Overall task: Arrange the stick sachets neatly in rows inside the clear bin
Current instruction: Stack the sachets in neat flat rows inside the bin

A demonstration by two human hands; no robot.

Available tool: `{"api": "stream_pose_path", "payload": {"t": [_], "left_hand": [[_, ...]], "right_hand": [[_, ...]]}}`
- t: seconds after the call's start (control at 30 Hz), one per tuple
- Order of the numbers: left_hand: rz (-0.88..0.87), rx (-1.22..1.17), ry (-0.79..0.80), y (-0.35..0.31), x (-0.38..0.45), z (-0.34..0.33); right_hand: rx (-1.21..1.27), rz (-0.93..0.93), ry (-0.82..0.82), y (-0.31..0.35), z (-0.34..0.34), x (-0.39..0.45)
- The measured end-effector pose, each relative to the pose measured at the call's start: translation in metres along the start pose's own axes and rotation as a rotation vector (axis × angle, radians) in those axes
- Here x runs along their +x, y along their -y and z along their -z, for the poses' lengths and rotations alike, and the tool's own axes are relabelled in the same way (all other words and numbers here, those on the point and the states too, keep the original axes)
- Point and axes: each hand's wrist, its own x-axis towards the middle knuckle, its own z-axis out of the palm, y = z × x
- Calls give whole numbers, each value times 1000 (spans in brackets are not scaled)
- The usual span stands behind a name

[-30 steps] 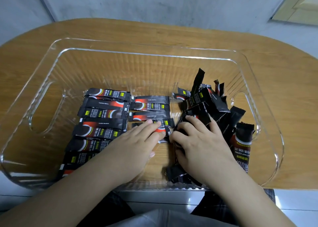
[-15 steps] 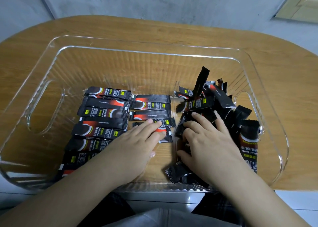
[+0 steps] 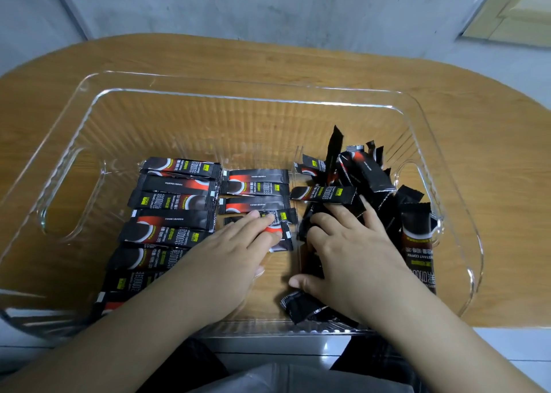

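Note:
A clear plastic bin (image 3: pixel 244 94) sits on the wooden table. Black stick sachets lie flat in a left row (image 3: pixel 176 202) and a shorter middle row (image 3: pixel 258 190). A loose heap of sachets (image 3: pixel 366 178) fills the right side, some standing on end. My left hand (image 3: pixel 226 258) lies flat, its straight fingers pressing on the nearest sachet of the middle row (image 3: pixel 281 236). My right hand (image 3: pixel 348 249) rests spread on the heap's near side, fingers over dark sachets; no pinch is visible.
The bin's left handle cutout (image 3: pixel 71 196) and right handle cutout (image 3: pixel 414 172) flank the sachets. The far half of the bin floor (image 3: pixel 238 136) holds nothing. The wooden table (image 3: pixel 298 61) runs round the bin, a grey wall behind it.
My right hand has shifted slightly right and deeper into the heap, and one sachet now lies flat above its fingers. The left hand has stayed pressing on the middle row.

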Motion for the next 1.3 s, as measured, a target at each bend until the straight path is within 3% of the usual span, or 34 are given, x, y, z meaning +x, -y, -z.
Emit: {"api": "stream_pose_path", "payload": {"t": [0.1, 0.33, 0.57, 0.73, 0.87, 1.07, 1.23, 1.3], "left_hand": [[30, -52, 112, -1, 0, 1], [26, -67, 140, -4, 1, 3], [-4, 25, -13, -1, 7, 5], [64, 18, -85, 0, 9, 4], [127, -94, -54, -4, 10, 10], [44, -93, -1, -8, 11, 21], [-14, -86, -227, -3, 11, 19], [-38, -95, -246, -6, 10, 23]], "right_hand": [[11, -31, 27, 2, -1, 1], [34, -40, 71, 0, 0, 0], [52, -39, 52, 0, 1, 0], [53, -43, 46, 0, 1, 0], [63, -51, 54, 1, 3, 0], [57, -53, 55, 2, 3, 0], [54, -58, 58, 2, 2, 1], [55, -59, 52, 2, 1, 1]]}}
